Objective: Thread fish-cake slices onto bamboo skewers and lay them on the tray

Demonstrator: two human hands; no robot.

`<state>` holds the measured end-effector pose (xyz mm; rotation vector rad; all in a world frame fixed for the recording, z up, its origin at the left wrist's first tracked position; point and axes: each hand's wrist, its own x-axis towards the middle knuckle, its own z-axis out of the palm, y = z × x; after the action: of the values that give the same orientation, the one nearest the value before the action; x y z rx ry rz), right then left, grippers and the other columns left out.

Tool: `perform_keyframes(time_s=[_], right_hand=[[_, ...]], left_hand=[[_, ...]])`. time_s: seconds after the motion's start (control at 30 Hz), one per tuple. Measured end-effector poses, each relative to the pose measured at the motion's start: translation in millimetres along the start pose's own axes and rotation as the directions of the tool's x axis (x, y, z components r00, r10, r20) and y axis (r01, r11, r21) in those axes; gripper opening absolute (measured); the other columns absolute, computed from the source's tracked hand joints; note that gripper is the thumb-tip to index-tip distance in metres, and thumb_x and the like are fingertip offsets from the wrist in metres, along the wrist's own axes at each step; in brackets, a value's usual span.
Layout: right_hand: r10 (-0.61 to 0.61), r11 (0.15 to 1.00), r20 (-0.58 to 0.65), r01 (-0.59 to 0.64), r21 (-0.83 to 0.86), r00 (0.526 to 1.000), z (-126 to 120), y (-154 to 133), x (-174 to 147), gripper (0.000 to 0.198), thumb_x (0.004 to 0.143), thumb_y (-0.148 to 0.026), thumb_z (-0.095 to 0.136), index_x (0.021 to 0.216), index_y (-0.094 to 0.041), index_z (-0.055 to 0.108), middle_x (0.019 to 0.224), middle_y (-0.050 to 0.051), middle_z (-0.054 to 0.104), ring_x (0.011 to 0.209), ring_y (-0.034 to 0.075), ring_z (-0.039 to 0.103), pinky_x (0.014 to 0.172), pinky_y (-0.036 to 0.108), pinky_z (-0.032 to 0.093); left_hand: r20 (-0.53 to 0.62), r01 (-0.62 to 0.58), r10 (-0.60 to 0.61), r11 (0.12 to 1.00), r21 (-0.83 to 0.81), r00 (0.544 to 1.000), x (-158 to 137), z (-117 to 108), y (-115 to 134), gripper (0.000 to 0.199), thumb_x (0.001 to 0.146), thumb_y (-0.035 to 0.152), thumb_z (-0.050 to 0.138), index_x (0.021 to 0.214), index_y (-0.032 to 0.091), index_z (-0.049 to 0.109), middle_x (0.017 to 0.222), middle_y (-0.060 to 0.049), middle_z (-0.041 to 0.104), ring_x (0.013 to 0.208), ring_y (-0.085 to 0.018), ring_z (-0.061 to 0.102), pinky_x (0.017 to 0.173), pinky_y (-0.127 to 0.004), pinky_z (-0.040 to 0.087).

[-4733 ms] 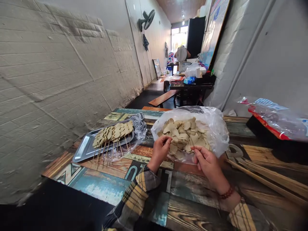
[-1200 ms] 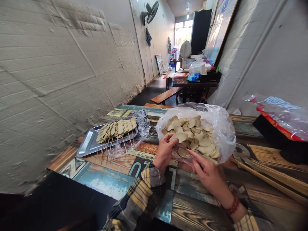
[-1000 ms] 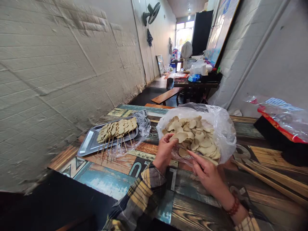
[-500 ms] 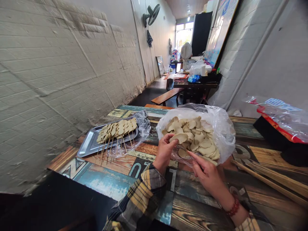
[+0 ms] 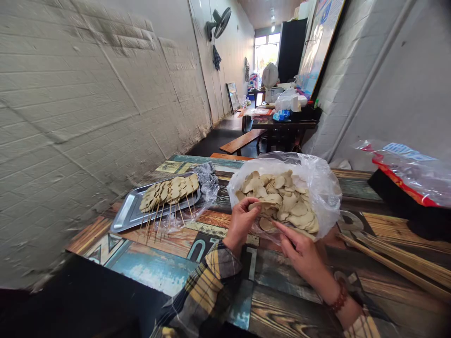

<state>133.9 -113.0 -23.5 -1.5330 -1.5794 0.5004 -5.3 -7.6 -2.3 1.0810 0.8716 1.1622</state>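
My left hand [image 5: 241, 222] pinches a flat beige slice [image 5: 263, 205] between thumb and fingers, its thin edge turned towards me. Close by on the right, my right hand [image 5: 299, 249] is closed with the index finger stretched forward. It grips a thin bamboo skewer, mostly hidden by the fingers, its tip near the slice. Both hands are at the near edge of a clear plastic bag [image 5: 326, 185] heaped with similar slices [image 5: 298, 209]. To the left, a metal tray [image 5: 124, 215] bears several threaded skewers of slices [image 5: 171, 191], their sticks pointing towards me over the rim.
Loose bamboo sticks [image 5: 398, 263] lie on the patterned table [image 5: 151, 263] at the right. Behind them stands a black box [image 5: 398, 192] with red-edged plastic packaging [image 5: 419, 173]. A grey cloth [image 5: 206, 174] and clear film lie beside the tray. A bench [image 5: 243, 141] is farther back.
The slice in my left hand has tilted from showing its broad face to nearly edge-on. My right hand has barely moved. The whole view has shifted slightly.
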Motion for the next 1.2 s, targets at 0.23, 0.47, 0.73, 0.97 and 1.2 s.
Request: perform_keyframes(time_s=[0.23,0.47,0.73,0.97,1.2], right_hand=[[0.013,1.0,0.025,-0.013,0.006,1.0,1.6,1.6,0.3,0.044,0.09,-0.026,0.039,0.122,-0.014,0.067,0.104,0.011,0.075,0.096,0.024,0.071,0.082,0.037,0.057],[-0.004,1.0,0.007,0.004,0.011,1.0,2.7,4.5,0.8,0.042,0.089,-0.023,0.041,0.122,-0.016,0.066,0.114,0.01,0.072,0.1,0.023,0.07,0.087,0.037,0.056],[-0.044,0.999,-0.041,0.045,0.024,0.998,4.6,6.0,1.0,0.039,0.091,-0.024,0.043,0.123,-0.02,0.066,0.117,0.007,0.071,0.103,0.023,0.069,0.09,0.039,0.055],[-0.086,0.996,-0.077,0.084,-0.024,0.993,3.7,6.8,-0.1,0.037,0.093,-0.027,0.044,0.122,-0.021,0.066,0.117,0.007,0.071,0.104,0.023,0.069,0.091,0.038,0.056],[-0.105,0.989,-0.092,0.094,-0.114,0.99,-1.6,5.8,0.9,0.034,0.092,-0.031,0.045,0.114,-0.023,0.071,0.108,0.007,0.074,0.096,0.023,0.071,0.084,0.038,0.059]], left_hand=[[0.012,-0.016,0.016,0.999,0.047,1.0,1.3,-1.8,-3.0,0.024,0.062,0.026,0.074,0.083,0.015,0.068,0.074,0.001,0.064,0.065,-0.011,0.053,0.061,-0.02,0.041],[0.021,0.031,-0.032,0.998,0.047,0.999,0.6,0.3,-1.6,0.027,0.061,0.027,0.075,0.083,0.015,0.067,0.073,0.0,0.065,0.064,-0.012,0.055,0.06,-0.021,0.042],[0.084,0.088,-0.084,0.995,-0.044,0.993,-3.5,2.5,-1.5,0.026,0.059,0.026,0.078,0.079,0.015,0.066,0.072,0.001,0.063,0.062,-0.01,0.052,0.059,-0.02,0.04],[0.111,0.172,-0.153,0.967,-0.186,0.982,-2.7,1.9,-5.1,0.032,0.055,0.026,0.082,0.077,0.014,0.061,0.068,0.003,0.058,0.056,-0.006,0.048,0.056,-0.019,0.037],[0.147,0.283,-0.256,0.935,-0.215,0.956,0.0,-2.8,-4.5,0.037,0.051,0.034,0.085,0.073,0.012,0.064,0.069,-0.001,0.059,0.059,-0.008,0.051,0.057,-0.02,0.038]])
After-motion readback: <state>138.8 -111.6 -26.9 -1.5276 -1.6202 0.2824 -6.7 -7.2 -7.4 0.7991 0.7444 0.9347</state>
